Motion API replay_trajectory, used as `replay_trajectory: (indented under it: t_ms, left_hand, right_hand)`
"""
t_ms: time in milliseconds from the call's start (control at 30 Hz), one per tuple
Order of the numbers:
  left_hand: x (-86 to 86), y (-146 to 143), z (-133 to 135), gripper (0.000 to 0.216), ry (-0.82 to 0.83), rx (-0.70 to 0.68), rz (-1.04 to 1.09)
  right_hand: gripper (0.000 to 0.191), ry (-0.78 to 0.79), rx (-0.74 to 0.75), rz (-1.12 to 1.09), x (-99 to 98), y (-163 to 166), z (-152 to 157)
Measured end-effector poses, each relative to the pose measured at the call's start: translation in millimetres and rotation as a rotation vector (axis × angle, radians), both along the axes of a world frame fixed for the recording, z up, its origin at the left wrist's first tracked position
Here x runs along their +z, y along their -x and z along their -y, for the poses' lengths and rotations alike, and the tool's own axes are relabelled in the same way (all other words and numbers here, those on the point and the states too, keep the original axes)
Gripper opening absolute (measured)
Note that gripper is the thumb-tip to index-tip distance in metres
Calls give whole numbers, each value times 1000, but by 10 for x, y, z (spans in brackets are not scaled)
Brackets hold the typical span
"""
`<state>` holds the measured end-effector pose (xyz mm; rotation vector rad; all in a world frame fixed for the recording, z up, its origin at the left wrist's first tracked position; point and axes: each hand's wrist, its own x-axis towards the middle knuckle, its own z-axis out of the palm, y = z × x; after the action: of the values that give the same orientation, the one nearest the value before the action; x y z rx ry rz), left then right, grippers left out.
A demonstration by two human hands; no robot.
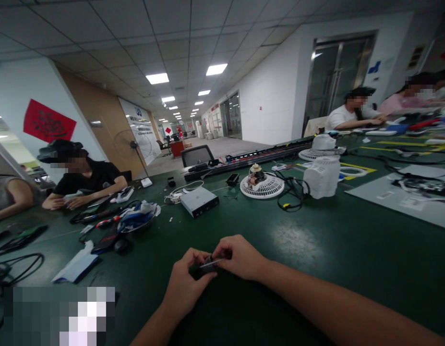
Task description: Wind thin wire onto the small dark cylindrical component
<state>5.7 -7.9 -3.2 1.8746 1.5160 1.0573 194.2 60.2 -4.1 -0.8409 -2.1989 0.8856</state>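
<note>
Both of my hands meet low in the middle of the view, over the dark green table (316,259). My left hand (184,283) is curled around a small dark part (208,264) with a shiny metal edge. My right hand (240,257) pinches the same part from the right with thumb and fingertips. The part is too small to name.
A grey box (199,201) lies beyond my hands. A white fan grille with a motor (261,185), a white fan housing (322,177) and black cables sit farther right. Tools and a cloth (136,216) lie to the left. Other people sit at the left and far right.
</note>
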Motion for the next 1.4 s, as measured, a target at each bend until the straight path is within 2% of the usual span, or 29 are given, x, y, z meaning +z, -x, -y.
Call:
replay_trajectory:
  t_ms: [67,167,233,267,433,633,833,933,1067,1167,1267,1367,1400]
  left_hand:
    - [-9,11,6,21,-8,-23,10]
    - [-12,19,13,19,-62,-74,-19]
    - [-11,19,16,16,-78,-106,-65]
    - [-10,19,17,16,-76,-114,-84]
    - [-21,41,21,19,-41,-125,-140]
    - [1,71,20,19,-54,-155,-150]
    - [54,56,18,19,-29,-156,-150]
    - [76,45,32,19,-20,-146,-132]
    - [95,27,42,19,-10,-152,-57]
    - [81,15,17,21,-27,-107,-39]
    - [47,30,-31,19,-58,7,-84]
    - [27,91,-75,17,-66,146,-158]
    - [28,118,-84,17,-67,185,-181]
  right_hand:
    - [11,104,-9,-27,-16,15,-19]
    - [23,443,33,-92,-50,40,-61]
    - [27,545,56,-122,-56,46,-74]
    - [27,547,48,-108,-50,47,-70]
    - [23,282,-41,39,-8,60,14]
    - [20,238,-10,113,5,73,60]
    - [16,-101,-96,265,129,-5,136]
    - [14,-20,-65,222,105,7,109]
    - [24,335,-29,98,-3,82,-7]
    - [33,391,-21,45,-24,101,-70]
    - [23,215,-100,57,34,28,-89]
    - [20,-149,-145,194,114,-110,-106]
    - [21,-212,-124,244,135,-153,-116]
